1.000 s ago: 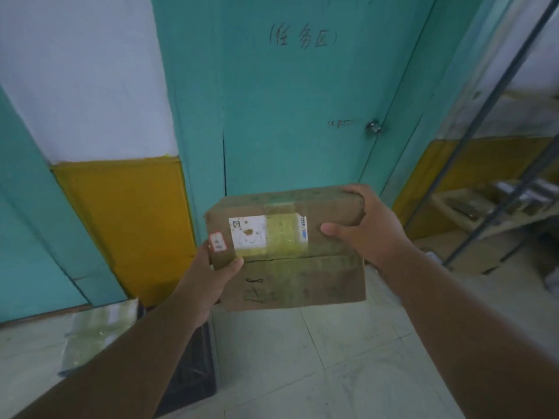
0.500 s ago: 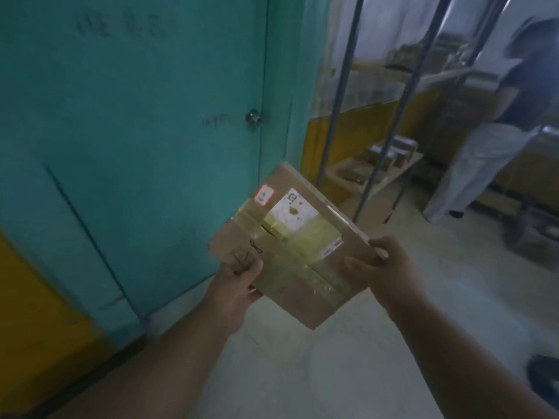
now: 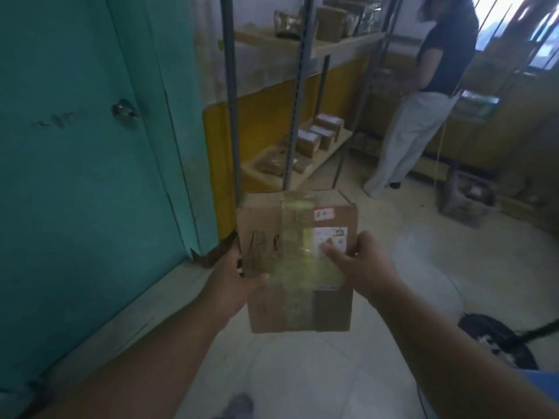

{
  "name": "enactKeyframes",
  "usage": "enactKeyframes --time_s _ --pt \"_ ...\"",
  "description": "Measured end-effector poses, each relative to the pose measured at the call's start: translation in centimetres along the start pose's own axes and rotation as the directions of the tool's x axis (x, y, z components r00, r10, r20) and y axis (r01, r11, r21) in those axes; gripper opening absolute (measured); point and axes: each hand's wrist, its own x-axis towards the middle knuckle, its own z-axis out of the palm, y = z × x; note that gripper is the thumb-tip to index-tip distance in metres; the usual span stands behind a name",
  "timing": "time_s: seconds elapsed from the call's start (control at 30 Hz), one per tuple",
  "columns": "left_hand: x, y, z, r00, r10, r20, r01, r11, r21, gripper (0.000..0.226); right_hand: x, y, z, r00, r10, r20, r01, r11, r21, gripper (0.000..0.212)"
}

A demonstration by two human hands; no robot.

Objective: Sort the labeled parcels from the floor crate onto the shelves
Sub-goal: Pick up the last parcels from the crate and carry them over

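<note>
Head view: we are looking down at a cardboard box (image 3: 298,261) we are carrying above the tiled floor (image 3: 302,373).
Left hand (image 3: 239,285): gripping the box's left edge.
Right hand (image 3: 360,267): clasping its right side (thumb lying across the white label (image 3: 331,238)).
Shelves (image 3: 320,152): standing ahead, holding parcels.

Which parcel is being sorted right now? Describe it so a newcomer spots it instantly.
Start at the teal door and the metal shelves right of it. In front of them, over the tiled floor, both hands hold one cardboard parcel, left hand at its edge, right hand on top. Unlike the shelved parcels, it is in mid-air, with handwriting and a red-edged sticker.
</note>
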Motion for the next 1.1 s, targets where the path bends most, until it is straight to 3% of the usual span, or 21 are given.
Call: enactKeyframes --time_s 0.13,0.3,0.43,0.57,0.73,0.93,1.1 --pt "8.5 1.0 2.9 0.993 -0.001 0.118 -0.020 0.985 0.174 0.101 7.7 1.7 -1.3 0.994 0.060 -0.092 -0.065 0.997 -0.050 0.038" --pt "15.4 3.5 8.7 0.970 0.035 0.239 -0.078 0.982 0.174 0.091 13.7 2.5 -6.3 0.972 0.061 -0.225 -0.073 0.996 -0.046 0.037" --pt "22.1 6.2 15.7 0.914 0.031 0.404 -0.108 0.980 0.167 0.102 18.8 5.0 -11.6 0.951 0.061 -0.304 -0.081 0.995 -0.053 0.070" --pt "28.6 6.8 22.3 0.865 0.017 0.501 -0.135 0.970 0.200 0.109 24.1 8.8 -15.8 0.960 -0.010 -0.278 -0.047 0.979 -0.197 0.102" --pt "36.4 6.8 30.5 0.912 0.065 0.406 -0.151 0.971 0.183 0.097 35.4 12.7 -21.7 0.988 -0.008 -0.156 -0.047 0.936 -0.349 0.103" --pt "44.0 9.4 35.9 0.936 0.027 0.352 -0.126 0.956 0.263 0.092 50.3 13.9 -26.2 0.999 -0.017 -0.039 0.004 0.951 -0.309 0.095" --pt "53.1 9.5 37.7 0.966 -0.007 0.257 -0.068 0.957 0.282 0.093 63.7 14.3 -24.3 0.991 -0.069 0.113 0.096 0.962 -0.254 0.096"
